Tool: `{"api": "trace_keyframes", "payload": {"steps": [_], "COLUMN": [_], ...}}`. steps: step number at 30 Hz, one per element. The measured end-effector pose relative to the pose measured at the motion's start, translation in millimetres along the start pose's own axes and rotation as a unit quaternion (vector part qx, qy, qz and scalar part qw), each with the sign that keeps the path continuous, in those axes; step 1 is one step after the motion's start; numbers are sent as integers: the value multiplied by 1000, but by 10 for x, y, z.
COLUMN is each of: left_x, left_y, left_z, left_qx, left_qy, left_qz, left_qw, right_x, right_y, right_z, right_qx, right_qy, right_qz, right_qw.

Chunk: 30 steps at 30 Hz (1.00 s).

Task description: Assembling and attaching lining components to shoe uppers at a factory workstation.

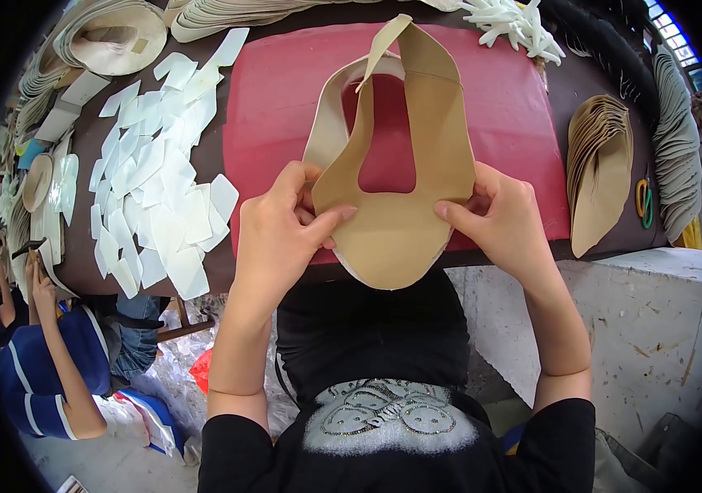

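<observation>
Both my hands hold a tan shoe upper [388, 226] by its two sides, over the near edge of a red mat. Its rounded toe points toward me, and its heel loop stands up at the far end. Around its opening a pale lining shows on the left. My left hand [285, 214] pinches the left side, thumb on top and fingers curled beneath. My right hand [499, 215] grips the right side the same way. The red mat [515, 123] shows through the upper's opening.
White cut pieces [154, 172] lie heaped left of the mat. A stack of tan uppers [601, 172] and green-and-orange scissors [643, 202] lie to the right. White strips [515, 29] sit at the back. At lower left, a co-worker's arm [59, 345] shows beside a blue garment.
</observation>
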State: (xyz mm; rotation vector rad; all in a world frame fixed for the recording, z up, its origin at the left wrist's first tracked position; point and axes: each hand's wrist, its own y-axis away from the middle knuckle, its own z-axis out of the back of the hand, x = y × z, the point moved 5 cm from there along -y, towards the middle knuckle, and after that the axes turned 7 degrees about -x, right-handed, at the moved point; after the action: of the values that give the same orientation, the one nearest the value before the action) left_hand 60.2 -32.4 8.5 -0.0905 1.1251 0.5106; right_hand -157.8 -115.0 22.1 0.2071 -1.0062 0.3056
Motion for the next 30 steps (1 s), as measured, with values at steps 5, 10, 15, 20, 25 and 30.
{"api": "trace_keyframes", "payload": {"steps": [5,10,15,20,25,30], "left_x": [-145,-101,-93,-217,-317,-443], "left_y": [130,599,793,765,650,502], "left_z": [35,-313,-833,-819,-935,-955], "left_qx": [-130,-186,-52,-23,-81,-68], "left_qy": [-282,-253,-291,-238,-300,-313], "left_qz": [-171,-415,-455,-430,-438,-381], "left_qw": [935,854,840,871,844,867], "right_x": [34,131,330,-35,122,51], "right_y": [2,3,-210,-567,-636,-786], "right_z": [4,1,173,300,301,259], "right_qx": [13,17,-24,28,7,55], "right_qy": [30,52,61,69,10,113], "right_qz": [11,28,178,123,152,144], "right_qw": [999,998,982,990,988,982]}}
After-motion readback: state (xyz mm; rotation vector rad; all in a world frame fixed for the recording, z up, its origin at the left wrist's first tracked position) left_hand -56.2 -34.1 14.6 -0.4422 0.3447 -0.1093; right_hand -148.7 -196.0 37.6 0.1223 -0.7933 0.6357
